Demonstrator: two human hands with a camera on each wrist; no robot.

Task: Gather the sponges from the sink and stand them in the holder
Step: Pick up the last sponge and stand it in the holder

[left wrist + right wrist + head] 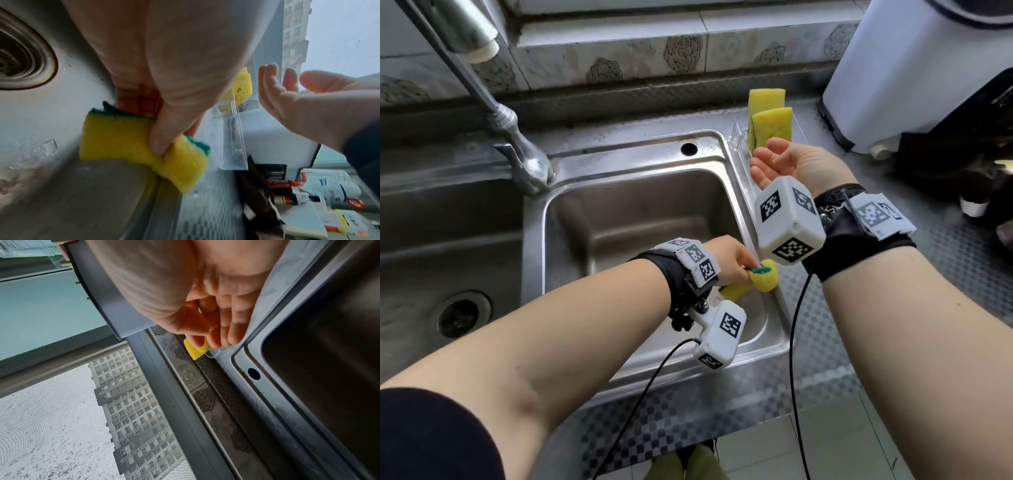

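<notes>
My left hand [736,270] grips a yellow sponge with a green scouring side [755,279], squeezed in the middle, just above the right rim of the steel sink [619,161]. In the left wrist view the thumb and fingers pinch this sponge [127,142] so it bends. Two yellow sponges, one behind [767,101] and one in front [772,128], stand upright in the clear plastic holder [736,135] on the counter right of the sink. My right hand [774,161] hovers palm-up just in front of the nearer standing sponge, fingers relaxed and holding nothing [287,91].
A steel faucet [510,130] rises at the sink's back left. A second basin with a drain [460,317] lies to the left. A white appliance [911,68] stands at the back right on the checkered counter [842,325]. Cables hang from both wrists.
</notes>
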